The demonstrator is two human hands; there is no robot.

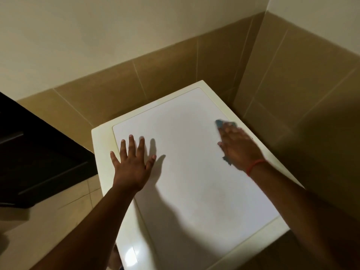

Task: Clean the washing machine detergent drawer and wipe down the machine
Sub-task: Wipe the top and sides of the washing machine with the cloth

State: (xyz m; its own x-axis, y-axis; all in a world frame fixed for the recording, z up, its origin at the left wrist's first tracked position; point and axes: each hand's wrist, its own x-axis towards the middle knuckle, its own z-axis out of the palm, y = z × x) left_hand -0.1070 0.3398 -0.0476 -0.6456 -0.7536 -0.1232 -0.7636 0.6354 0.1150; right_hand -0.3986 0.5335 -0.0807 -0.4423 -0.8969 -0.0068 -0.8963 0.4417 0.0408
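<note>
The white washing machine top (191,172) fills the middle of the head view, seen from above. My left hand (132,162) lies flat on its left side with fingers spread and nothing in it. My right hand (235,147) presses a blue-grey cloth (221,123) onto the right side of the top; the hand is blurred. Cloth shows beyond the fingertips and under the heel of the hand. A red band circles my right wrist. The glossy front panel (132,252) shows at the bottom edge. The detergent drawer is not visible.
Tan tiled walls (155,78) close in behind and to the right of the machine. A dark cabinet (39,152) stands to the left, with tiled floor (64,207) between it and the machine.
</note>
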